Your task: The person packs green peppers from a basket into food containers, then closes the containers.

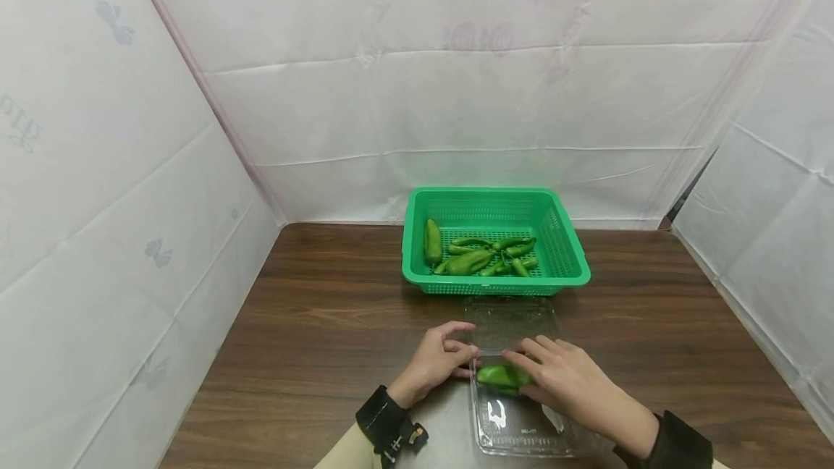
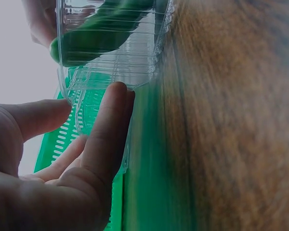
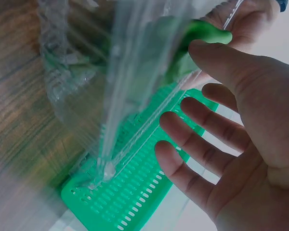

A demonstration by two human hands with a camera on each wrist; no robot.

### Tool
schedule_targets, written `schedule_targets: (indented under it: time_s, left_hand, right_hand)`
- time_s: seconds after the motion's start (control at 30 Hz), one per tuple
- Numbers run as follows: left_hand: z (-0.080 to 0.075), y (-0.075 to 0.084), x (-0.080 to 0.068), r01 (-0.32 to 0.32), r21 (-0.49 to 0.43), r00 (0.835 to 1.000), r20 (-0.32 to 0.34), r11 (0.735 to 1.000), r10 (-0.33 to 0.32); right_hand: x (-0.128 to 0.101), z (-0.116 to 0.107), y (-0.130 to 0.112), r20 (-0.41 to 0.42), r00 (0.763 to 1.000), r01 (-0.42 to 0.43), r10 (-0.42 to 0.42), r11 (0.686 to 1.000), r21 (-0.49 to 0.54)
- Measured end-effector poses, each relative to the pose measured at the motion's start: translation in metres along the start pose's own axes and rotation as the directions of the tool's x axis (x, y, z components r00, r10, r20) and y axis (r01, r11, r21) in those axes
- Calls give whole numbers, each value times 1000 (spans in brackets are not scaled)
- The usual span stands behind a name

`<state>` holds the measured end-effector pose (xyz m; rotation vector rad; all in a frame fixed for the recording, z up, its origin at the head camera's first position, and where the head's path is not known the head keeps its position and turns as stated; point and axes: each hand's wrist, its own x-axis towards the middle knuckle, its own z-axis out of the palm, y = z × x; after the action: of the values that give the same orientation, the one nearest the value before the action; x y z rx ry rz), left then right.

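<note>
A clear plastic clamshell container [image 1: 490,431] lies opened out on the table, its lid [image 1: 508,320] folded back towards the basket. Inside the near half is a large green pepper [image 1: 500,376], lying crosswise. My left hand [image 1: 438,359] pinches the container's left edge near the fold, thumb at the rim and fingers against the outer wall. Over the pepper's right part hangs my right hand [image 1: 565,378]. In the right wrist view its thumb [image 3: 221,60] overlaps the pepper [image 3: 209,32], while the other fingers are spread and relaxed, apart from it.
Behind the container stands a green perforated basket [image 1: 567,282], holding several green peppers [image 1: 469,262] of different sizes. Dark wood-grain table [image 1: 313,310] extends to both sides. White sheeting [image 1: 326,114] walls in the back, left and right.
</note>
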<state>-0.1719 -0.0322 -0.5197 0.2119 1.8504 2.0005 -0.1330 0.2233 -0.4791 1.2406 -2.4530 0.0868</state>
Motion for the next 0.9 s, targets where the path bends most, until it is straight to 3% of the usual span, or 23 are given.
schedule_targets:
  time_s: [0.5, 0.73, 0.9]
  left_hand:
    - [-5, 6, -3, -9, 15, 999, -35, 1000, 9]
    - [-17, 17, -5, -66, 144, 993, -88, 987, 79]
    - [-26, 24, -3, -119, 169, 984, -115, 978, 139]
  right_hand:
    - [0, 0, 8, -13, 999, -39, 40, 998, 58]
    - [1, -2, 10, -47, 998, -27, 30, 997, 72]
    - [2, -3, 11, -78, 997, -11, 18, 996, 87]
